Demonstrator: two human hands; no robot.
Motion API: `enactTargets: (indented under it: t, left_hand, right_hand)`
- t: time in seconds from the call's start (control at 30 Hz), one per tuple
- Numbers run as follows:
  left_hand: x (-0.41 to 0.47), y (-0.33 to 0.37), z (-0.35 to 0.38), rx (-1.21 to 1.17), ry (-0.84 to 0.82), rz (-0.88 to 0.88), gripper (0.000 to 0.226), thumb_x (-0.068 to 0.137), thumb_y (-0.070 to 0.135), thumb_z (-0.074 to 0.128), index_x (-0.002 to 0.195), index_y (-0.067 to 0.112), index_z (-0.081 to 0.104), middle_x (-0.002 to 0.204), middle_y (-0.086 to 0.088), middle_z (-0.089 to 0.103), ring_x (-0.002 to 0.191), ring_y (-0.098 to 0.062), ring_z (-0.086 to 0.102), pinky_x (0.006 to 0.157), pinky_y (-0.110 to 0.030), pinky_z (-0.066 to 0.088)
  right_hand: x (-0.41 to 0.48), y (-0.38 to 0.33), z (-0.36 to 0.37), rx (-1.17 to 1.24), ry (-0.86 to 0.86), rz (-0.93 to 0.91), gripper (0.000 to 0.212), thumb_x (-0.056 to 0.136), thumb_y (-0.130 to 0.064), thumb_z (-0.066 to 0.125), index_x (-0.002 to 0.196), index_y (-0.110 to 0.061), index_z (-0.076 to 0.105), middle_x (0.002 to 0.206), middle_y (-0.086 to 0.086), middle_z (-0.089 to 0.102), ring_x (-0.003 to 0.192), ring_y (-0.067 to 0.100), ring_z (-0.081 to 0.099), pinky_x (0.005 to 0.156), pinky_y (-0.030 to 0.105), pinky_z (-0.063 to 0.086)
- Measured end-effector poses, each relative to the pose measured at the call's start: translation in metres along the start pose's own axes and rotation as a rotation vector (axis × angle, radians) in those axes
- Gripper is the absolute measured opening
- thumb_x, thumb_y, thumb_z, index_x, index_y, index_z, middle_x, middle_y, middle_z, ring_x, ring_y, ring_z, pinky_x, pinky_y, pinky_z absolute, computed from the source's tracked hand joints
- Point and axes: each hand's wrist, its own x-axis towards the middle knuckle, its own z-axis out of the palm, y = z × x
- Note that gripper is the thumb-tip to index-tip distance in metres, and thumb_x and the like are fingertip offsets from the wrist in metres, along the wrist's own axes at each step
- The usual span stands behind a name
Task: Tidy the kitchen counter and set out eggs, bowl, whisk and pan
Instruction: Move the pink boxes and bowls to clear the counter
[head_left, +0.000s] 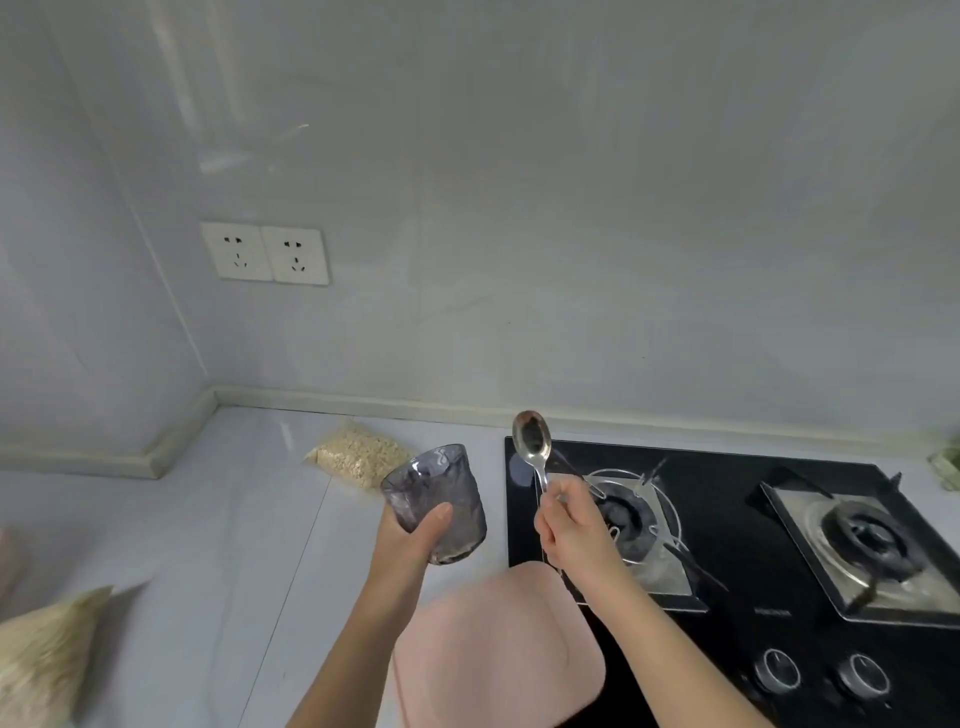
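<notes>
My left hand (410, 535) grips a grey textured glass tumbler (441, 493), held tilted above the white counter (218, 519). My right hand (571, 525) pinches the handle of a metal spoon (532, 447), bowl end up, over the left edge of the black gas hob (727, 613). A pink cloth (493, 649) lies below both forearms, across the hob's front left corner. No eggs, bowl, whisk or pan are in view.
A clear bag of pale grains (358, 457) lies near the back wall. A cream fluffy thing (47, 654) sits at the lower left. Two burners (867, 540) and two knobs (821, 673) are on the hob. A double wall socket (265, 253) sits above the counter.
</notes>
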Motion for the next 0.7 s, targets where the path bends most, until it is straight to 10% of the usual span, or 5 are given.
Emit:
enactTargets:
  t: [0.7]
  left_hand:
    - [-0.163, -0.027, 0.256, 0.008, -0.22, 0.041, 0.065, 0.061, 0.035, 0.081, 0.118, 0.028, 0.05, 0.115, -0.001, 0.065, 0.109, -0.018, 0.062, 0.093, -0.035, 0.05]
  right_hand:
    - [-0.197, 0.052, -0.247, -0.034, 0.231, -0.045, 0.009, 0.101, -0.015, 0.038, 0.097, -0.012, 0.046, 0.063, 0.0, 0.043, 0.048, 0.007, 0.032, 0.045, 0.021, 0.027]
